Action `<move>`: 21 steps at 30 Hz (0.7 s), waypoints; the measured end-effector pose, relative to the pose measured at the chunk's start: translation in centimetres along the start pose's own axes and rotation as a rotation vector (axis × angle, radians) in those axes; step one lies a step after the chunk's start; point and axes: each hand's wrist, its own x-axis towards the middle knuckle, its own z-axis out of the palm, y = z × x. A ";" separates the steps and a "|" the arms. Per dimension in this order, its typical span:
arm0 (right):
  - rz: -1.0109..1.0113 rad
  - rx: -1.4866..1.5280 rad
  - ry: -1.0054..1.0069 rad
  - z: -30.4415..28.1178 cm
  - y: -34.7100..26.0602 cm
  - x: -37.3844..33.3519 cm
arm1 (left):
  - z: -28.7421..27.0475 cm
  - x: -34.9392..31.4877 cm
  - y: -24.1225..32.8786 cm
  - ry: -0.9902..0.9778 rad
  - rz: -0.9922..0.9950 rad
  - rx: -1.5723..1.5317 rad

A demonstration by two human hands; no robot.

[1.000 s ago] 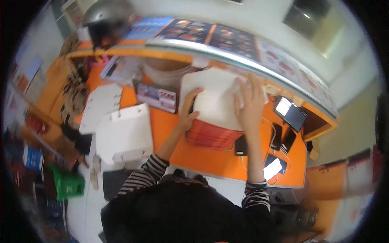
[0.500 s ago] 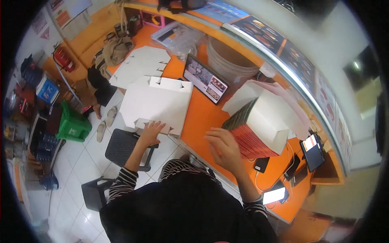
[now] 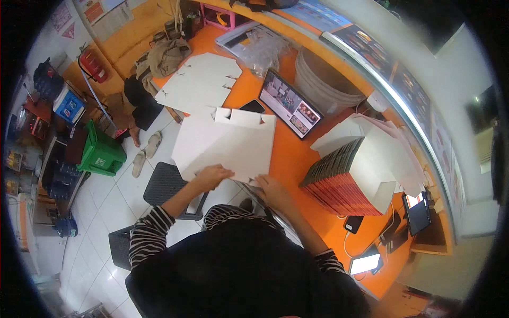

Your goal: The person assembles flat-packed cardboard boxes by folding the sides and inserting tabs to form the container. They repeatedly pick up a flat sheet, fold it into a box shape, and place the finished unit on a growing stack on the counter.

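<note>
A white cardboard box blank (image 3: 228,140) with cut tabs lies partly folded on the orange table, part of it over the near-left edge. A flap with notched ends stands along its far side. My left hand (image 3: 212,177) is closed at the blank's near edge, fingers together and pointing right. At the near right corner, by a notch, my right hand (image 3: 271,191) pinches the cardboard; its fingertips are partly hidden. Beyond lies another flat white cardboard blank (image 3: 199,82). To the right stands a tall stack of nested boxes (image 3: 344,177), red and dark on the outside, white inside.
A tablet (image 3: 290,103) leans before a large round bucket (image 3: 328,82). A dark phone (image 3: 252,106) lies beside the blank. Phones and cables, including a lit phone (image 3: 365,263), occupy the table's right end. Black stools (image 3: 167,185) and a green bin (image 3: 102,151) stand at left.
My right hand has moved left from near the stack to the blank's near corner. The left hand has gone from spread to closed at the near edge, whose flap has been folded.
</note>
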 end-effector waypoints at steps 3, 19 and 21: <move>-0.029 -0.137 -0.002 3.2 1.5 -1.7 | 1.0 0.2 1.0 -0.024 -0.011 0.021; 0.215 0.827 0.257 -6.5 -1.4 7.4 | -5.6 -0.2 1.0 0.373 -0.370 -0.801; 0.285 0.852 0.184 -6.8 -1.4 8.1 | -7.0 -0.1 0.7 0.266 -0.437 -1.005</move>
